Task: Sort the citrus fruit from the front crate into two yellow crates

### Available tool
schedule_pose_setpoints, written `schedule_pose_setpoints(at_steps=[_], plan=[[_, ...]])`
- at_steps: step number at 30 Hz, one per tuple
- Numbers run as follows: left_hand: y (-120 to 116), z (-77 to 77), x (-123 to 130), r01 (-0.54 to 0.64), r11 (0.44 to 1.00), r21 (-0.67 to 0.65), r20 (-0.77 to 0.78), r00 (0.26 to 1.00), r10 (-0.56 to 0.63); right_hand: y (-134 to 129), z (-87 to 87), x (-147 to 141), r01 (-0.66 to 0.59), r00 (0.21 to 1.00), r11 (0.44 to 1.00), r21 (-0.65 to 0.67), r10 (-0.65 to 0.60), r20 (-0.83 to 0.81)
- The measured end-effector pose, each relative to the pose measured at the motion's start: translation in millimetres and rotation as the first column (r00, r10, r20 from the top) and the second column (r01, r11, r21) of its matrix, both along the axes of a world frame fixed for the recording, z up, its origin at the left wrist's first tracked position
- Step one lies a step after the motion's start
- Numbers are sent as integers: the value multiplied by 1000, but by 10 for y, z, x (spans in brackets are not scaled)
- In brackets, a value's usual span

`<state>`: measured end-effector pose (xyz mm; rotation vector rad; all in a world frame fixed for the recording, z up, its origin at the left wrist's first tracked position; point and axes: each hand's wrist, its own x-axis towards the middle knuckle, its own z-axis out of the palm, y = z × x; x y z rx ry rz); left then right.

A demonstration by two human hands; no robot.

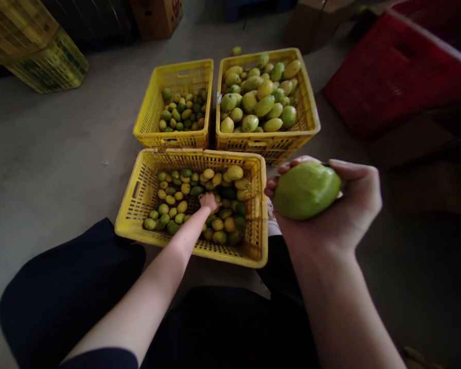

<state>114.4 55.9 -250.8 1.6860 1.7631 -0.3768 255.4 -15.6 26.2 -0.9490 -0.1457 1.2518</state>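
Observation:
In my right hand [330, 210], raised at the right, lies a large green lemon [307, 190] with the fingers and thumb closed around it. My left hand [210, 201] reaches down into the near yellow crate [190, 251], among small green and yellow lemons [182, 206]. Its fingers are bent downward and partly hidden by the hand, so what they grip cannot be made out. Larger yellow lemons [235, 172] sit toward that crate's right side.
Behind stand two more yellow crates: the left one [146, 113] with small lemons, the right one [311, 110] heaped with larger lemons. One loose lemon [236, 50] is behind them. A red bin [388, 77], cardboard boxes [311, 23] and stacked yellow crates [48, 61] surround the floor.

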Motion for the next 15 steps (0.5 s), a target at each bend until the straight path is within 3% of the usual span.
schedule_pose_setpoints(at_steps=[3,6,8,11,13,15], plan=[[-8,80,-61,-104,995,-7,40,994,104,31,-9,17,-1,1000,1000,27,1,21],[40,304,-233,-206,979,-10,146,968,205,32,0,-25,-17,998,997,69,13,55],[75,565,-388,-258,966,-20,269,929,253,9,-2,-66,-53,997,995,89,48,61],[54,1114,-675,-309,950,-44,462,837,294,-42,-61,-127,-101,994,985,138,95,49],[-52,1520,-897,-386,916,-109,649,671,360,-68,-138,-192,-168,986,978,121,166,29],[-228,1885,-1113,-443,851,-281,842,312,440,-77,-226,-310,-243,970,962,125,239,47]])
